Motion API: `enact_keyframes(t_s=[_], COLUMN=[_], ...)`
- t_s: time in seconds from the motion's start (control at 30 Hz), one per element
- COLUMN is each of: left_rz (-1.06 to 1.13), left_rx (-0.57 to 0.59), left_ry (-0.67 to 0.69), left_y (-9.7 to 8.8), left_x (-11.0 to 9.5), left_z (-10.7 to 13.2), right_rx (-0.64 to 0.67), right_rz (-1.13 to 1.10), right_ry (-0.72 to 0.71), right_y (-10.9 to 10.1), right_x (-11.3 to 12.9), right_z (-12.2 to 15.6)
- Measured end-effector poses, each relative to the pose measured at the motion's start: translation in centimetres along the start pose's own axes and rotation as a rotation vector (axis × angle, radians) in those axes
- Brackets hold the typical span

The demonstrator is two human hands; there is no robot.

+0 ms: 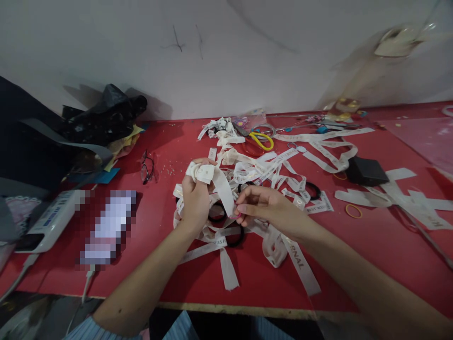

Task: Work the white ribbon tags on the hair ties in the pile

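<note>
My left hand (196, 200) is closed around a white ribbon bow (203, 173), its loops showing above the fingers. From it a ribbon tail (223, 189) runs down to my right hand (260, 208), whose thumb and fingertips pinch the tail's end. A small pink spot shows at those fingertips; I cannot make out what it is. Beneath both hands lies a tangle of white printed ribbons (300, 267). Black hair ties (235, 237) are mixed in among them.
Yellow-handled scissors (262, 140) lie behind the ribbons on the red table (170, 278). Eyeglasses (145, 170), a phone (108, 226) and a white device (53, 222) are at left. To the right sit a black box (366, 171) and a yellow rubber band (354, 211).
</note>
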State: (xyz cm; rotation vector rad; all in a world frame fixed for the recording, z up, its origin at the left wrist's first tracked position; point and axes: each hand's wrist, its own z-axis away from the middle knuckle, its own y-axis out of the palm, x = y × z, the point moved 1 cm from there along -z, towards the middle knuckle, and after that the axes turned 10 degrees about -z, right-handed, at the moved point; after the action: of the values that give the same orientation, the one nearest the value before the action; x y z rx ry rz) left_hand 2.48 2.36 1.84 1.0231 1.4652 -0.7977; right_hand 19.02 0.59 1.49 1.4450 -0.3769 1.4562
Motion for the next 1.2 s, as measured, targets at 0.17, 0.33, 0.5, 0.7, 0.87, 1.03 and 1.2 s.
enact_keyframes(t_s=[0.17,0.33,0.5,0.7,0.87,1.03,1.2], left_rz=[-0.110,-0.170,-0.196,-0.252,-0.209,-0.124,-0.124], left_rx=[0.051,0.118,0.158,0.152,0.156,0.195,0.206], left_ry=[-0.027,-0.011,0.049,0.086,0.108,0.093,0.072], left_y=[0.0,0.1,0.0,-0.2,-0.2,0.0,0.0], left_x=[-0.1,-0.4,0.1,0.5,0.1,-0.4,-0.6], left_z=[0.6,1.1,1.2,1.3,1.2,1.2,1.3], right_rx=[0.020,0.037,-0.036,-0.055,-0.040,-0.034,-0.130], right_rz=[-0.058,-0.144,-0.158,-0.257,-0.395,-0.426,-0.462], right_ry=[0.076,0.114,0.060,0.070,0.068,0.065,-0.001], right_y=[0.2,0.4,0.1,0.0,0.1,0.1,0.2], right_x=[-0.1,0.1,0.0,-0.5,-0.7,-0.6,-0.3], right_z=[0.1,0.2,0.1,-0.1,0.0,0.1,0.0])
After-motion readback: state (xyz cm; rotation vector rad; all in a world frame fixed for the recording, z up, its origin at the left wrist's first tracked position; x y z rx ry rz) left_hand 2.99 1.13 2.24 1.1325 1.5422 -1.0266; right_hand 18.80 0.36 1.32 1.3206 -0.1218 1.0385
